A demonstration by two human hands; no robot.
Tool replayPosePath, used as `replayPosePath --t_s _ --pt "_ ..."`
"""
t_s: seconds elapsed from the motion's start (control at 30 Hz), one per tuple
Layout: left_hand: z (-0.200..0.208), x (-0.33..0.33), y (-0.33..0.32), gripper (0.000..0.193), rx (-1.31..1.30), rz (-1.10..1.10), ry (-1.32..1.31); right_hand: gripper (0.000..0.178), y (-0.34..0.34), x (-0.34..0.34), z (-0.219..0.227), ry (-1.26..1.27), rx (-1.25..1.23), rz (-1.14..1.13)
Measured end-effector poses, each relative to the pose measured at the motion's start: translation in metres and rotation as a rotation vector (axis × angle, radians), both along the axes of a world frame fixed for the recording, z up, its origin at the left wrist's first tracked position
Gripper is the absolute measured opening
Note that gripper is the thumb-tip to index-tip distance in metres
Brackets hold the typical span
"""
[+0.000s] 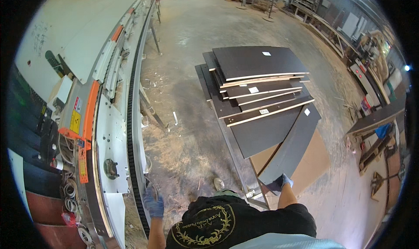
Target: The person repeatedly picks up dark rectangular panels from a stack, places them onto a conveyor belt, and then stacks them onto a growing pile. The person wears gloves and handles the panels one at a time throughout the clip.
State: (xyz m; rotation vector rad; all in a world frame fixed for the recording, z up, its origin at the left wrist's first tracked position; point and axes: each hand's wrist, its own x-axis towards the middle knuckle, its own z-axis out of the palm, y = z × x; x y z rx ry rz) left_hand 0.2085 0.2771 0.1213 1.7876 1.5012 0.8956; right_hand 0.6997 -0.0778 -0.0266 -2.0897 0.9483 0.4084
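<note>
My right hand (279,183), in a blue and dark work glove, is closed on the near end of a long dark brown panel (290,140). That panel lies slantwise on the right side of a fanned stack of dark panels (262,62) with pale edges. Several of these panels carry small white labels. My left hand (154,204), in a blue glove, is low beside the black-edged rail (132,153) of a long machine. Its fingers blend into dark parts there, so their grip is unclear. Under the stack, a brown board (313,164) shows at the right.
The long machine with an orange and grey housing (84,111) runs along the left. A metal cart frame (235,162) supports the stack. Wood scraps and dust lie on the concrete floor (179,74). At the right stand a red-and-grey control box (363,76) and a dark-topped table (377,116).
</note>
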Motion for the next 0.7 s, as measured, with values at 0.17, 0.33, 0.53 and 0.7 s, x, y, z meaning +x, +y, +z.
replayPosePath --t_s 0.17,0.33,0.53,0.7 --pt "0.008 0.052 -0.002 0.052 0.247 -0.286 0.31 0.063 -0.023 0.042 -0.129 0.171 0.775 -0.017" --pt "0.014 0.08 -0.006 0.055 0.151 -0.417 0.265 0.039 0.09 -0.027 -0.094 0.261 0.748 -0.115" --pt "-0.143 0.104 -0.023 0.056 -0.626 -0.446 -0.415 0.037 0.152 -0.153 0.013 0.592 1.211 0.368" --pt "-0.033 0.122 -0.032 0.032 -0.618 -0.491 -0.51 0.047 0.157 -0.19 0.08 0.578 1.463 0.192"
